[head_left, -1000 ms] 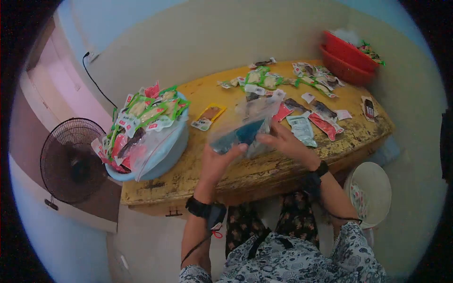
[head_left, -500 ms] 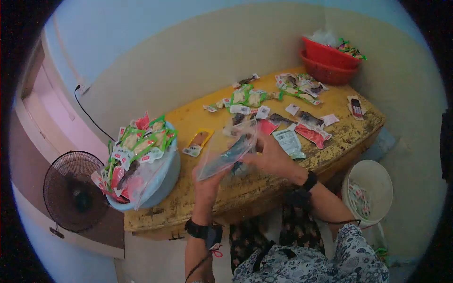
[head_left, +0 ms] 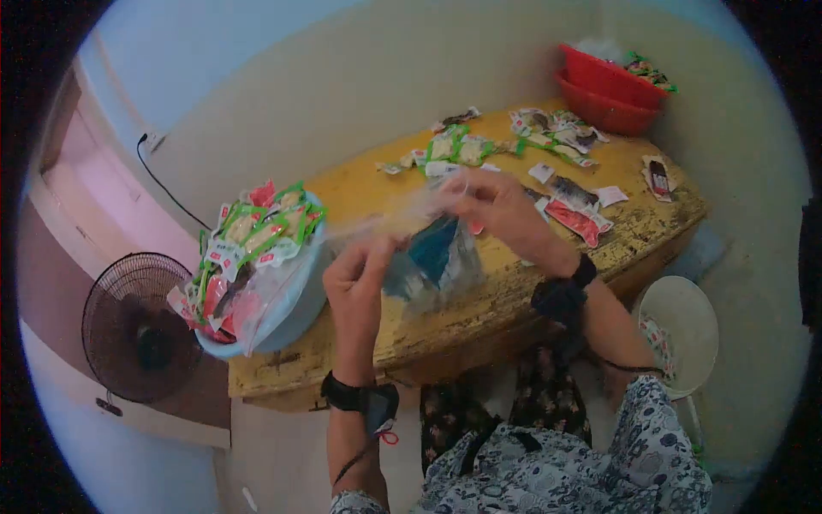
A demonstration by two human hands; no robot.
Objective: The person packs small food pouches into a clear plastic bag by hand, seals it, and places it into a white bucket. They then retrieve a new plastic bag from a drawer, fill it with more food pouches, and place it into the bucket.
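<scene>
Between my hands hangs a clear plastic bag (head_left: 467, 267) with a dark teal item (head_left: 435, 248) in its lower part; what that item is I cannot make out. My left hand (head_left: 358, 278) pinches the bag's upper edge on the left. On the right, my right hand (head_left: 507, 214) grips the same edge with bent fingers. The bag is over the front of the worn yellow table (head_left: 342, 355). Just behind my right hand lie a red-and-clear food packet (head_left: 575, 221) and small white packets (head_left: 611, 195).
At the left, a light blue basin (head_left: 310, 278) is heaped with food packets (head_left: 257, 236). Green-edged packets (head_left: 458, 147) lie toward the back. Stacked red basins (head_left: 612, 94) and a phone (head_left: 658, 178) are at the right. A white bucket (head_left: 698, 343) and a fan (head_left: 137, 330) stand beside the table.
My hands have moved apart, and the bag now hangs below them instead of lying slanted across them. My right hand has risen toward the back. The view has shifted slightly.
</scene>
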